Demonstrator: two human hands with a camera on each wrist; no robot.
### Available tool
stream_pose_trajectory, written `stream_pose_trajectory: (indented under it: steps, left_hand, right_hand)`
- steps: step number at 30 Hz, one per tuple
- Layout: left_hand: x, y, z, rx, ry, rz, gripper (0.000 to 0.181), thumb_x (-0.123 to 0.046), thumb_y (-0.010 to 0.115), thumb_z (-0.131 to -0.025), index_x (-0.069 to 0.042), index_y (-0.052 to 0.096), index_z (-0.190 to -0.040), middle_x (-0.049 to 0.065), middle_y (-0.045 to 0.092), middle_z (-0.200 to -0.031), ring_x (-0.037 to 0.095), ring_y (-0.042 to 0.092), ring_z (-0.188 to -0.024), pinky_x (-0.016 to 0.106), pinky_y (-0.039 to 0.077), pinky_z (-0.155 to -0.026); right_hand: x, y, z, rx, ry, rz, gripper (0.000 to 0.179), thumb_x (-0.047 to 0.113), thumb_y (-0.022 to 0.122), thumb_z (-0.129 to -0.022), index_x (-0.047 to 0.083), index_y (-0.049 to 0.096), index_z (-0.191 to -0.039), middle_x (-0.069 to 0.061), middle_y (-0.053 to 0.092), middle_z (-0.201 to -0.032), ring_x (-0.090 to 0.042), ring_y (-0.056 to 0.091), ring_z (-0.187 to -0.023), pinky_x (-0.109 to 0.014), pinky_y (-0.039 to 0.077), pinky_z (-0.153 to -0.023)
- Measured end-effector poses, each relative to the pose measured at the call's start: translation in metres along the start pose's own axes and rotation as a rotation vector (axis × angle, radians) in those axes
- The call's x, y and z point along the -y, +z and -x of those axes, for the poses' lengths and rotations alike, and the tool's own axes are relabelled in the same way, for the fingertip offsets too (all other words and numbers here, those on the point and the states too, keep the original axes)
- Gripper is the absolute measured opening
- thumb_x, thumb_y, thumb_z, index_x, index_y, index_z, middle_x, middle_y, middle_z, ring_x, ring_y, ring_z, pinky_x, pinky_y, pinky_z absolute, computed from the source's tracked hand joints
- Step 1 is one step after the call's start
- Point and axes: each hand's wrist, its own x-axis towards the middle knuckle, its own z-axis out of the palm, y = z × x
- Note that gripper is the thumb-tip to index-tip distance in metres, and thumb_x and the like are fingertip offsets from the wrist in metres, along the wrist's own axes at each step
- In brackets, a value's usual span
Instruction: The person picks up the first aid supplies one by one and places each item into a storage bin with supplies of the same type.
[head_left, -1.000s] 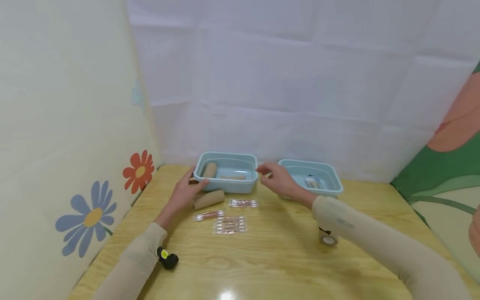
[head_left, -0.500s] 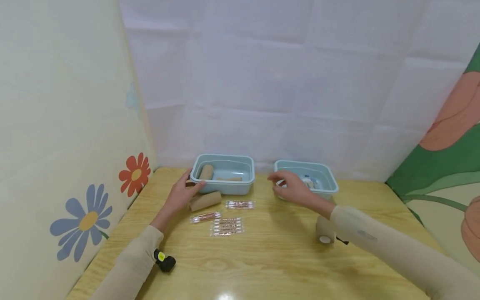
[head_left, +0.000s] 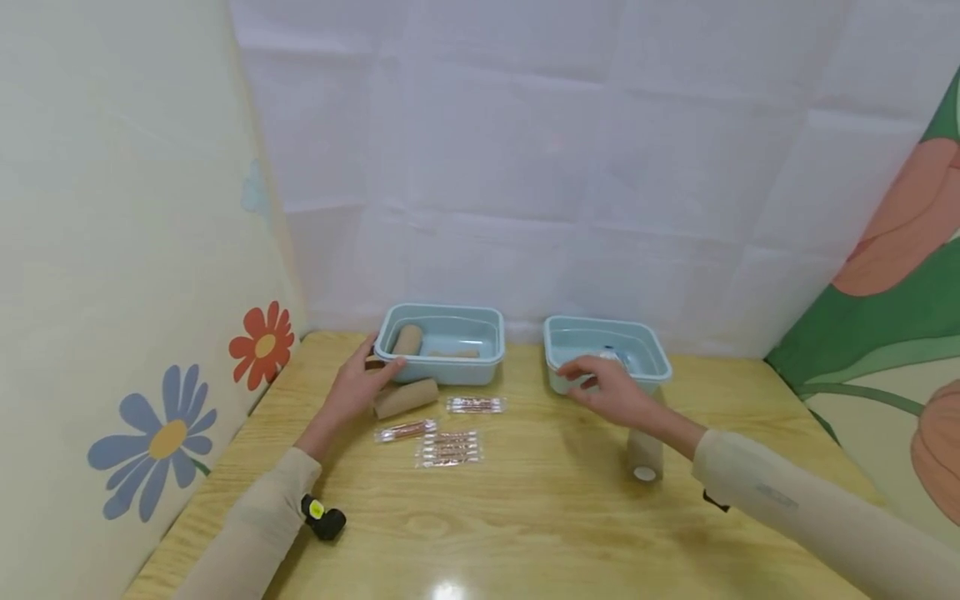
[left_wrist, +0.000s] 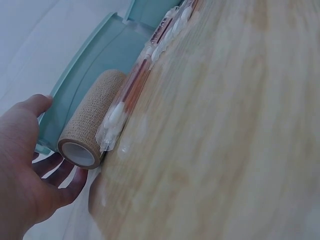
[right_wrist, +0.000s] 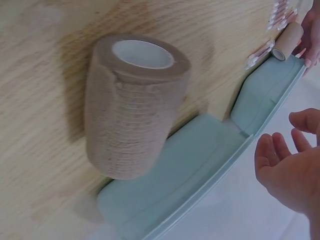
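The left bin (head_left: 461, 372) stands on the table (head_left: 510, 517) near the back sheet (head_left: 480, 167), and on my head feed the left hand (head_left: 352, 390) grips its left end. My left wrist feed shows the thumb on the rim and the other fingers curled low around that end, close to the front roll (left_wrist: 92, 117); whether they touch the roll I can't tell. That tan roll lies slantwise along the bin's front. Inside the bin I see an inner roll (head_left: 408, 341) at the left end and a flat tan piece (head_left: 454, 353) on the floor.

In front of the bin lie a swab pack (head_left: 476, 405), a second pack (head_left: 406, 431) beside the front roll, and a larger pack (head_left: 449, 449) nearer to me.

Well to the right stands the right bin (head_left: 651, 380), with a small packet (head_left: 612, 356) inside, partly hidden. The right hand (head_left: 617, 393) hangs at its front left corner, fingers loosely bent, thumb well apart, holding nothing. Just below its wrist lies the right roll (head_left: 645, 454), its white core facing me. A black camera (head_left: 324, 518) sits at the left sleeve (head_left: 251, 525); painted flowers (head_left: 167, 439) cover the left wall.
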Motion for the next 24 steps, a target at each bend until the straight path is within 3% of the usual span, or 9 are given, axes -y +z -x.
stream_pose_trajectory:
  steps: [13,24]
  left_hand:
    - [0.003,0.002,-0.001,0.008,-0.007,-0.009,0.086,-0.054,0.063,-0.098,-0.014,0.023,-0.163,0.021,0.039,-0.153,0.041,0.046,-0.130,0.056,0.047,-0.100]
    - [-0.001,0.001,-0.001,-0.011,0.003,0.007,0.083,-0.047,0.066,-0.099,-0.011,0.025,-0.162,0.024,0.040,-0.151,0.042,0.048,-0.128,0.053,0.049,-0.097]
  right_hand:
    - [-0.019,-0.012,0.042,0.012,0.025,-0.060,0.031,-0.011,0.064,-0.090,-0.008,0.066,-0.120,-0.022,0.067,-0.119,-0.042,0.061,-0.112,-0.048,0.055,-0.089]
    - [-0.032,-0.038,0.072,0.054,0.071,0.025,0.024,0.010,0.072,-0.096,0.004,0.070,-0.119,-0.016,0.067,-0.121,-0.035,0.061,-0.115,-0.054,0.053,-0.090]
